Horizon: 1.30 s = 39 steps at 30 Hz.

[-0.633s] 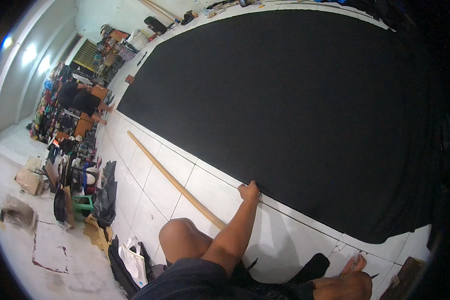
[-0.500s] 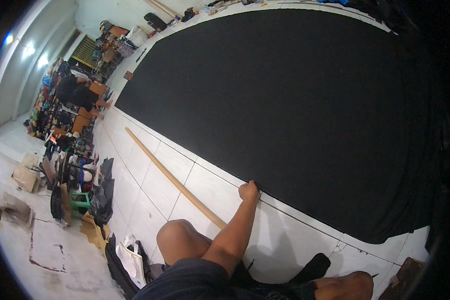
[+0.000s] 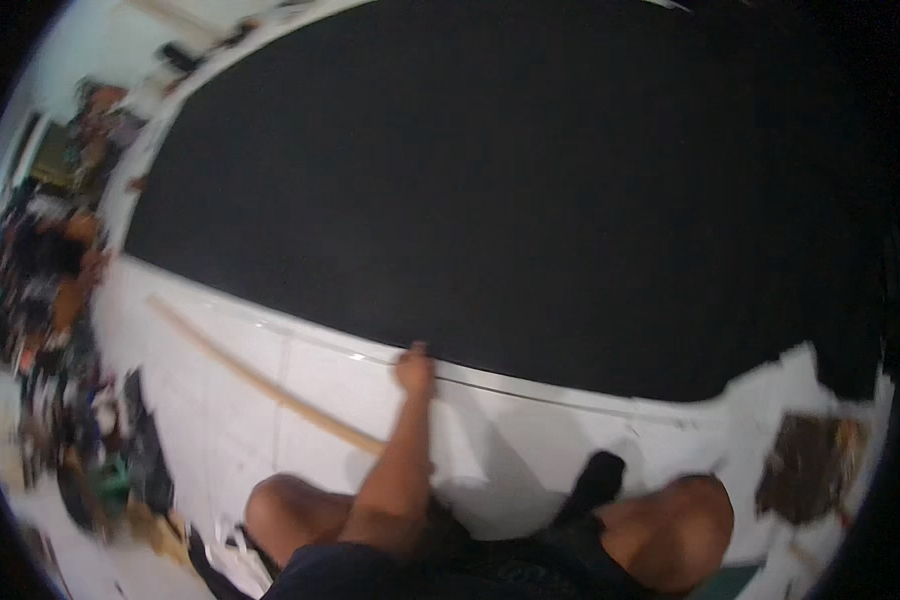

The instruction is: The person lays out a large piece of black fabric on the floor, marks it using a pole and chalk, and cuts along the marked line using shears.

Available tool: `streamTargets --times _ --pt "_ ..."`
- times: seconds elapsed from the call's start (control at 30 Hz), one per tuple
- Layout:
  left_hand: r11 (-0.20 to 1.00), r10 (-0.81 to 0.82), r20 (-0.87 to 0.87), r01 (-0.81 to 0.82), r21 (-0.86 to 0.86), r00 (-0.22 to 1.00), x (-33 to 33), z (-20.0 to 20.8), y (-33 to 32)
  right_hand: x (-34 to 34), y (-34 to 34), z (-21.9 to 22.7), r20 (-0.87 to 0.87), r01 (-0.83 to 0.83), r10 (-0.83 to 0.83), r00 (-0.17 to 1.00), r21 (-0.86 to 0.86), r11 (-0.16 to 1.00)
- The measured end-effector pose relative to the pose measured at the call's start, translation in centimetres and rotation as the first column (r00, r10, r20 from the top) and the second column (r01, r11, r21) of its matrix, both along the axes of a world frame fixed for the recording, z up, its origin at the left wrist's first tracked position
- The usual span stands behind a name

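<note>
A broad sheet of black fabric lies spread over the white tiled floor. At its near edge my left hand is closed, the fingers pinching the rim of the cloth. The arm reaches forward between my bent knees. A long pale wooden pole rests on the tiles to the left, running slantwise toward my forearm. My right hand does not show.
Blurred piles of goods line the left side, with a person in dark clothes among them. A green stool stands nearer. On the right lies a brown, worn-looking board. My dark-covered foot is near the cloth.
The view has swung to the right and downward, so the cloth's near edge looks flatter and the brown board shows more. My left hand stays closed at that edge.
</note>
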<state>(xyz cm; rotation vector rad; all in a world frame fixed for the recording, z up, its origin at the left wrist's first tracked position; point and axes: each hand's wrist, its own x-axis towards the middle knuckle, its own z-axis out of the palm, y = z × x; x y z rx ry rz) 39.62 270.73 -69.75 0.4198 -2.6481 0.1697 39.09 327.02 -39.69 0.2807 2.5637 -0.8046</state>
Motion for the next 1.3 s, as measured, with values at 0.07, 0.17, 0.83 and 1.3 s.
streamTargets --times 0.07,0.17,0.83,1.3 --pt "0.516 0.302 -0.02 -0.146 0.844 0.953 1.2 1.1 -2.8 -1.4 -3.0 2.9 0.107 -0.102 0.101 0.989 0.008 0.995" --pt "0.369 0.546 0.097 -0.343 0.864 0.832 -2.4 3.9 5.8 -4.5 -4.2 8.4 0.31 -0.169 0.127 0.942 0.115 0.979" --pt "0.523 -0.852 0.339 0.683 0.51 0.399 -11.1 10.2 36.0 0.1 -0.6 5.9 0.342 -0.385 0.445 0.828 -0.23 0.894" --pt "0.484 -0.844 0.155 0.603 0.634 0.514 -11.1 11.4 37.4 2.3 -2.2 -12.3 0.542 0.504 -0.226 0.81 -0.444 0.741"
